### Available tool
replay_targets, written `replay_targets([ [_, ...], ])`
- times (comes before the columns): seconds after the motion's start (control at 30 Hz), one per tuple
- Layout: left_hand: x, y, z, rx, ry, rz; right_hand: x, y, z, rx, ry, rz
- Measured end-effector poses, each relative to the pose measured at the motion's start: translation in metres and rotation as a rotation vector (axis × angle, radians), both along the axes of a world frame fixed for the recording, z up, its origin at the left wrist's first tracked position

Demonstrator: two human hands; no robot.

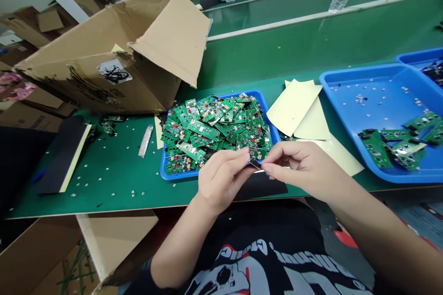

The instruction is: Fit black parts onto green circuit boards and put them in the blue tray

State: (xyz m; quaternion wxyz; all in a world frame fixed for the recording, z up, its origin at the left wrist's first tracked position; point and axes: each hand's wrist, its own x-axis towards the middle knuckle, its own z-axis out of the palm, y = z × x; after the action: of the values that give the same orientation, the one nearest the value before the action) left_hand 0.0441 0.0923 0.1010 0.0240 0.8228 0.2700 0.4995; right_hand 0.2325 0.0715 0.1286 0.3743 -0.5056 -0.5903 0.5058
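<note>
My left hand (221, 176) is closed in a pinch, with thumb and fingers on one end of a small black strip (255, 163). At the strip's other end, my right hand (299, 164) pinches with thumb and forefinger. Both hands are over the front edge of a blue tray (185, 176) heaped with green circuit boards (204, 130). Whether the strip sits on a board inside my left hand is hidden. Beneath my hands, a black sheet (263, 188) lies along the table's edge.
Pale yellow sheets (294, 107) lie right of the heap. Farther right, a second blue tray (368, 97) holds several boards and white scraps. A large open cardboard box (138, 78) stands back left. On the left lie a black sheet (64, 156) and a small clear packet (146, 141).
</note>
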Motion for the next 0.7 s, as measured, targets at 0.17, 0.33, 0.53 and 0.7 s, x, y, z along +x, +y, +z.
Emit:
replay_targets([
  [0.17, 0.0, 0.003, 0.003, -0.077, -0.018, -0.062, 0.0, -0.001, 0.003, 0.131, -0.109, -0.007],
  [0.33, -0.003, 0.007, 0.005, -0.172, -0.048, -0.194, 0.003, -0.001, 0.001, 0.221, -0.169, 0.077],
  [0.53, -0.005, 0.009, 0.005, -0.227, -0.095, -0.271, 0.003, -0.005, -0.003, 0.416, -0.27, 0.096],
  [0.7, -0.001, 0.007, 0.001, -0.334, -0.212, -0.306, -0.003, -0.008, -0.009, 0.725, -0.324, 0.007],
])
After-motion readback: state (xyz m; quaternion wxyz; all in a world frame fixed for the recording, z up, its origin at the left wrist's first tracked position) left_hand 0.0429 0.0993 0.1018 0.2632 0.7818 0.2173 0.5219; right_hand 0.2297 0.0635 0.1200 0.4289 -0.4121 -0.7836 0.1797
